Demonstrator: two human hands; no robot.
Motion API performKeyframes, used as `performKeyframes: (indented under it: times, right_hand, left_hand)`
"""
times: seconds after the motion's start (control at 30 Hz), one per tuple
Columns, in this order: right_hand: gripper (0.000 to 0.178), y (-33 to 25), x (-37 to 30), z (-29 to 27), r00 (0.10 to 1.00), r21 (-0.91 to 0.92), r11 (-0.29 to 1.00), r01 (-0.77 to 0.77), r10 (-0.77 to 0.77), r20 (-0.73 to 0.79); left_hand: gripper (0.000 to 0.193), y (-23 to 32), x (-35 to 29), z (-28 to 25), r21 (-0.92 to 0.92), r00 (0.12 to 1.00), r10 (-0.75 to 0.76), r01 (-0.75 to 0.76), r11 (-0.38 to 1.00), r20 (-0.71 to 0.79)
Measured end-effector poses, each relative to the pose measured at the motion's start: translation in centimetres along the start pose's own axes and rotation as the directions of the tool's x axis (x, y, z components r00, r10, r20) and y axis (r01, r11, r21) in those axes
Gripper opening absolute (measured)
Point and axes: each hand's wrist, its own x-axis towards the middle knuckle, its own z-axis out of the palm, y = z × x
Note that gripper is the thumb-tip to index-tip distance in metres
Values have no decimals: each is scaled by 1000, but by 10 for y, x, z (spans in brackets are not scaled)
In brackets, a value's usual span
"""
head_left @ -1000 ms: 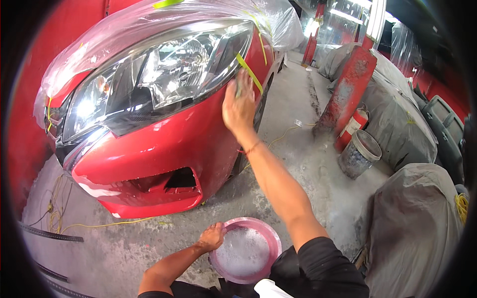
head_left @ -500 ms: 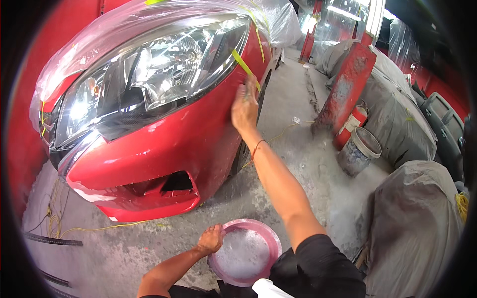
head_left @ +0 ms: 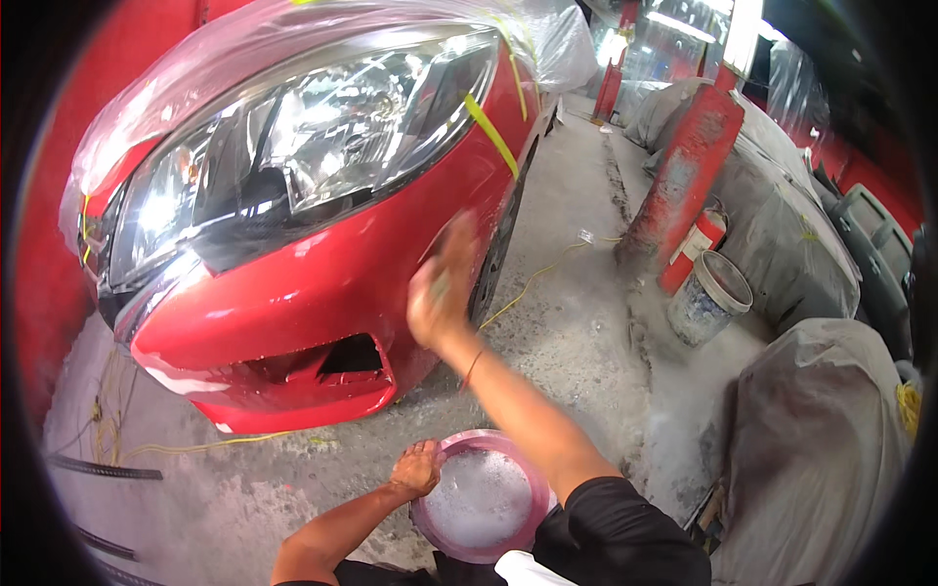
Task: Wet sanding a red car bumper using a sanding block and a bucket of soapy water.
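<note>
Red bumper point(head_left: 322, 293), front and centre: the right hand point(head_left: 442, 293) presses flat on it, blurred, grip unclear. Left hand point(head_left: 415, 471) curls over the pink basin point(head_left: 445, 518) rim below. Grey bucket point(head_left: 710, 296) sits well apart.

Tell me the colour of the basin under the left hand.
Pink basin, holding foamy water; the head view shows it.

I'm scanning for packaging and signs, and there's very little. I see 1 white bucket point(head_left: 710, 297) standing on the concrete floor at right, round and open-topped, its sides smeared grey. Just behind it stands a red cylinder point(head_left: 696, 246) with a pale label band, against a red pillar point(head_left: 681, 184). No screens or signs that I can make out.
</note>
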Motion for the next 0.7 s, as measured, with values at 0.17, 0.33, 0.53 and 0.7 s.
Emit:
performKeyframes:
  times: [0.17,0.33,0.53,0.7]
  right_hand:
    - [58,36,82,-35,892,5,893,-450,449,60]
    - [59,-18,26,-18,983,28,982,185,-185,-20]
    - [65,-4,69,-29,988,196,969,-154,155,9]
    - [64,-20,55,-26,989,37,988,148,-148,-7]
  left_hand:
    - [39,23,9,-15,-20,995,-33,35,999,94]
    - [37,8,0,-10,-30,994,-61,64,998,90]
    - [40,14,9,-12,-42,984,-74,82,996,163]
    - [38,15,5,-14,-39,988,-92,98,994,127]
